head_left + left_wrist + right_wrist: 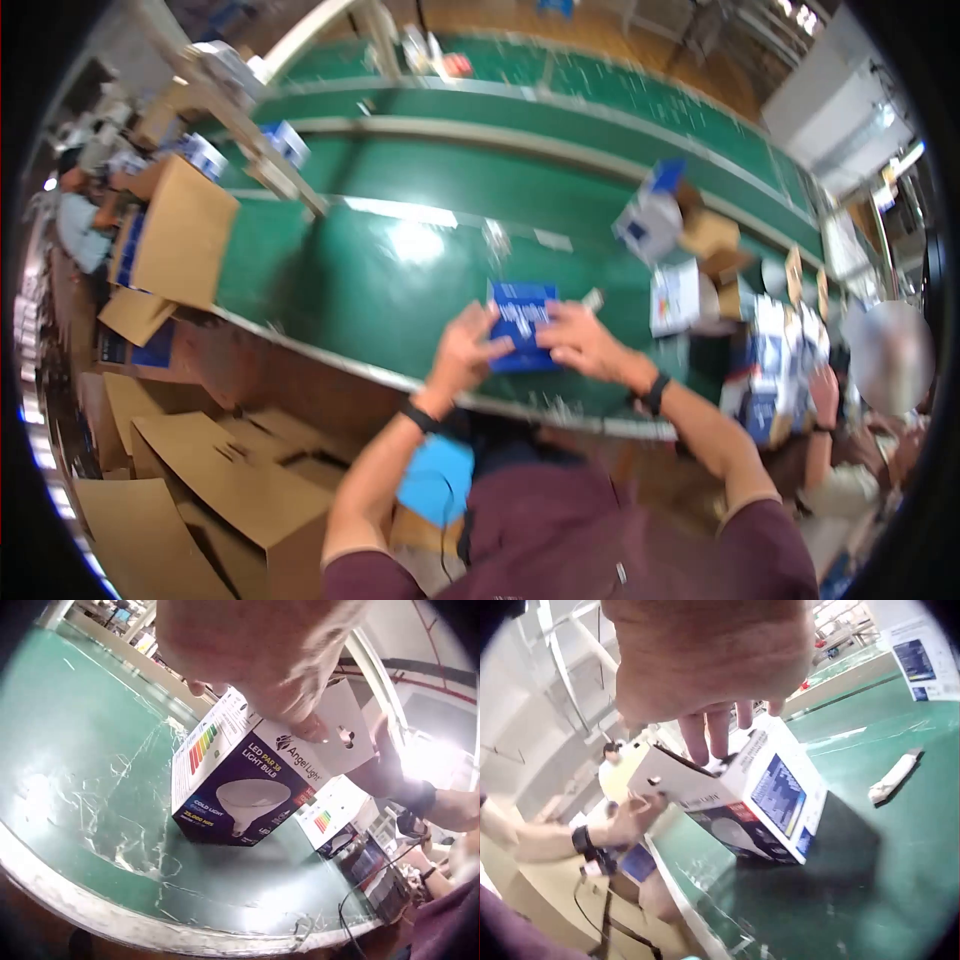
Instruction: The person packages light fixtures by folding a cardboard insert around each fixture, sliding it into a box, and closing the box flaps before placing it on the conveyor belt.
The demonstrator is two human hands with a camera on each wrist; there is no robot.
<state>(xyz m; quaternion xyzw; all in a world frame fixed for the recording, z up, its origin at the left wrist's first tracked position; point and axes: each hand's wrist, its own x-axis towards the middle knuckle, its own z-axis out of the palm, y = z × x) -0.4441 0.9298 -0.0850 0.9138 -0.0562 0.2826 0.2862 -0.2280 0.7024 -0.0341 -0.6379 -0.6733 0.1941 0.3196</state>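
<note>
L hand [465,350] grip pinches the bulb box [521,325] top flap, R hand [585,340] fingers press box top; box upright on surface [380,290], flap not yet tucked, closing left

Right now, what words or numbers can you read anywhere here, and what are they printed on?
"AngelLight": on the dark-blue front of the box.
"LED PAR 38 LIGHT BULB": same front.
"COLD LIGHT": its lower corner.
Small print on its sides and on the box behind it: too blurred to read.
</note>
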